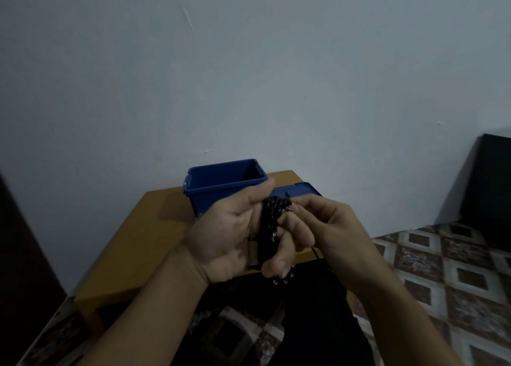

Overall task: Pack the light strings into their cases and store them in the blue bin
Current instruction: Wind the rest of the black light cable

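A black light string with small clear bulbs is wound in loops around the fingers of my left hand, palm turned up, fingers curled round the bundle. My right hand pinches the string's strand at the top of the bundle, right beside the left fingers. A loose end hangs down below the hands. The open blue bin stands at the back of the wooden table, just behind my hands. Its blue lid lies flat to its right. No case shows in this view.
The small table stands against a pale wall. A dark cabinet sits at the right. Patterned floor tiles spread to the right and below. My dark-clothed legs fill the bottom centre.
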`<state>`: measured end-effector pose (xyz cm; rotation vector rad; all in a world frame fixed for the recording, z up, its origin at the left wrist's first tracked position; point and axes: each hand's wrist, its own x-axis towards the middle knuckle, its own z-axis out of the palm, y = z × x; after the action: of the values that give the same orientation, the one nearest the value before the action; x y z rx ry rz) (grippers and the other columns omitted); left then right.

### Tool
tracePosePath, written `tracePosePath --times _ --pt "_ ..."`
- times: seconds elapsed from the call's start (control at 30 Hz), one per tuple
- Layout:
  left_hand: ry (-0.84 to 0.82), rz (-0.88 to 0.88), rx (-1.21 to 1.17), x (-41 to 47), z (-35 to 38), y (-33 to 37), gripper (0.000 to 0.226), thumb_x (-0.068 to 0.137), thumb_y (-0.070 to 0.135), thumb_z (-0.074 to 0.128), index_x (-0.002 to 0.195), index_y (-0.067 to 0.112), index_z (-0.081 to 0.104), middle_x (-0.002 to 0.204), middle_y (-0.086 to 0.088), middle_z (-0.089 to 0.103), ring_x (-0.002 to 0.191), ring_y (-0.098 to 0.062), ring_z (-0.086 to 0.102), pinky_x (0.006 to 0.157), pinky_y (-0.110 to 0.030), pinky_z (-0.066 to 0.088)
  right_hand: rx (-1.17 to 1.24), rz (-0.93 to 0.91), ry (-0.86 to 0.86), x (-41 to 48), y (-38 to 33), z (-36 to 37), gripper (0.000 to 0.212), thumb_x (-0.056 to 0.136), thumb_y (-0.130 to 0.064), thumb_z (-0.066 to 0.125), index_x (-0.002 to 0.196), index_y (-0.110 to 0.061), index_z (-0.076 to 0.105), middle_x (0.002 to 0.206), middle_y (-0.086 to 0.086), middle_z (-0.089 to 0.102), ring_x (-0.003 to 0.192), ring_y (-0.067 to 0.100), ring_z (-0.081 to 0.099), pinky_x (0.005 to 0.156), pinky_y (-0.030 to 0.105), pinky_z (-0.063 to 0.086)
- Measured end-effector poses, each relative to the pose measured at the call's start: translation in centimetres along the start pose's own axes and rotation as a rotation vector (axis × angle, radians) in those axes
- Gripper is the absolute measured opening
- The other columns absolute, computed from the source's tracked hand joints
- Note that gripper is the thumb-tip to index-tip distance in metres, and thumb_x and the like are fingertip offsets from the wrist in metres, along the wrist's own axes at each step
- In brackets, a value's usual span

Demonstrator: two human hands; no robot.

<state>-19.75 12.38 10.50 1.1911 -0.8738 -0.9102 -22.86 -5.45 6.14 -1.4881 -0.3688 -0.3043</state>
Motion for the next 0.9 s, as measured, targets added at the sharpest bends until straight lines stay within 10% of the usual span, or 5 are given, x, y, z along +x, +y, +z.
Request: tracePosePath --times 0.3,0.6,0.9 --pt "0.01 0.119 -0.089 0.0 0.3 0.2 0.085 0.096 0.064 0.024 0.106 -0.011 0.063 0.069 -0.013 0.068 0.056 -0.023 0.059 0.07 -0.041 0.04 -0.035 0.044 0.004 0.1 0.1 0.3 0.026 0.098 -0.03 0.058 0.099 -0.009 0.072 0.093 0.027 0.07 0.089 0.056 0.059 0.08 0.067 0.049" --pt "0.123 0.258 -0.223 0.2 0.3 1.4 0.086 0.098 0.064 0.024 0.127 -0.008 0.06 0.086 -0.012 0.07 0.07 -0.024 0.063 0.08 -0.038 0.048 -0.127 0.063 -0.05 -0.1 0.6 0.9 0.016 0.102 -0.014 0.055 0.106 -0.008 0.069 0.093 0.015 0.074 0.074 0.027 0.068 0.079 0.056 0.054" --pt "0.376 0.342 -0.236 0.3 1.8 2.1 0.078 0.098 0.058 0.028 0.138 -0.007 0.047 0.127 -0.018 0.067 0.1 -0.028 0.069 0.093 -0.038 0.054 -0.164 0.102 -0.162 -0.4 -0.1 1.5 0.02 0.104 -0.011 0.051 0.115 -0.015 0.067 0.097 0.006 0.078 0.086 0.033 0.073 0.089 0.054 0.057"
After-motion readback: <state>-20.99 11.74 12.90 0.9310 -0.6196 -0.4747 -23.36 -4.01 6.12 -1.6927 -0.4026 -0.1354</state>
